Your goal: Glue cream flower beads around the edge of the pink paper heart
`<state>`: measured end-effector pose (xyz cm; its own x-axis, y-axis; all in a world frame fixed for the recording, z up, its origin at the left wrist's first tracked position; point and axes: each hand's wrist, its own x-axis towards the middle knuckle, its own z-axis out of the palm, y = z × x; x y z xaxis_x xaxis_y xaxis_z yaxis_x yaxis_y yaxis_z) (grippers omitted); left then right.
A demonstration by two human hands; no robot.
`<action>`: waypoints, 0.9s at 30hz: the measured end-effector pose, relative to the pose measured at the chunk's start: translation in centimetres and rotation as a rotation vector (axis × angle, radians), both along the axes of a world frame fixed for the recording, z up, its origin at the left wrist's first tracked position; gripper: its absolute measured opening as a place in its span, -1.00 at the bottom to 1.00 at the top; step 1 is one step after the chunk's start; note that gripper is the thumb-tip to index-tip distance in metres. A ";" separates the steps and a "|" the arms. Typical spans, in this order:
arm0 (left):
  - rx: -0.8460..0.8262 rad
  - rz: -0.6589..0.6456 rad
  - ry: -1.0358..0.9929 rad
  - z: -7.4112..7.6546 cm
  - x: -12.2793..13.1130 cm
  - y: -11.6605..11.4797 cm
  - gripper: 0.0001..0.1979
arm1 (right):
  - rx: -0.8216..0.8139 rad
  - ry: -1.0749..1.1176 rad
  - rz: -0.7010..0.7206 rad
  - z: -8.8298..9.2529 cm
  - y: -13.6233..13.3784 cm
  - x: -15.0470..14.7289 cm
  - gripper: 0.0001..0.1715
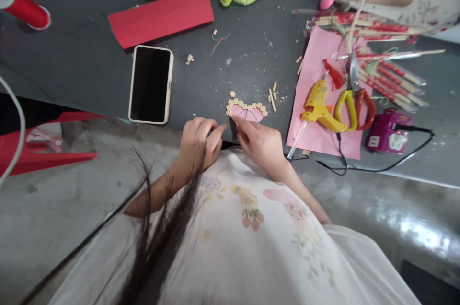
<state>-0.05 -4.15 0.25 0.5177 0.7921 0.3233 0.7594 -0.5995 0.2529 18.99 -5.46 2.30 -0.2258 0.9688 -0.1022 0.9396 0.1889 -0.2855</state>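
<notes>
A pink heart-shaped piece of paper [251, 113] with dark lines lies near the table's front edge, its scalloped upper rim covered with small pale wooden bits. Over its lower left side, my right hand [261, 144] is closed, thumb and index finger pinched; whatever is between the fingertips is too small to name. My left hand [201, 141] rests at the table edge left of the heart, apart from it, with fingers curled; anything inside is hidden. A small cluster of wooden bits [232, 94] sits just above the heart. Short stick pieces [272, 99] lie to its right.
A phone [151, 84] and red card [161, 17] lie left. On pink paper [305, 75] at right are a yellow glue gun [319, 108] and scissors [354, 99]. A purple box [388, 132] with a black cable and wrapped chopsticks [391, 79] lie farther right.
</notes>
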 end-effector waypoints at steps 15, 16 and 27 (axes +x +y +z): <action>0.061 0.075 -0.089 -0.3 1.7 1.1 -0.74 | 0.133 -0.044 -0.430 3.0 -1.6 11.4 -0.62; 0.071 0.089 -0.096 -0.3 1.9 1.1 -0.75 | 0.130 -0.116 -0.451 3.0 -1.6 12.5 -0.54; -0.050 0.360 -0.078 -0.5 3.3 0.8 -0.83 | -0.043 -0.485 -0.234 2.9 0.3 17.4 -0.40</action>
<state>3.27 -3.32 -0.29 0.1789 0.9348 0.3070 0.8967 -0.2833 0.3402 36.41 -5.16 5.20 0.0785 0.9802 -0.1821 0.9810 -0.0435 0.1889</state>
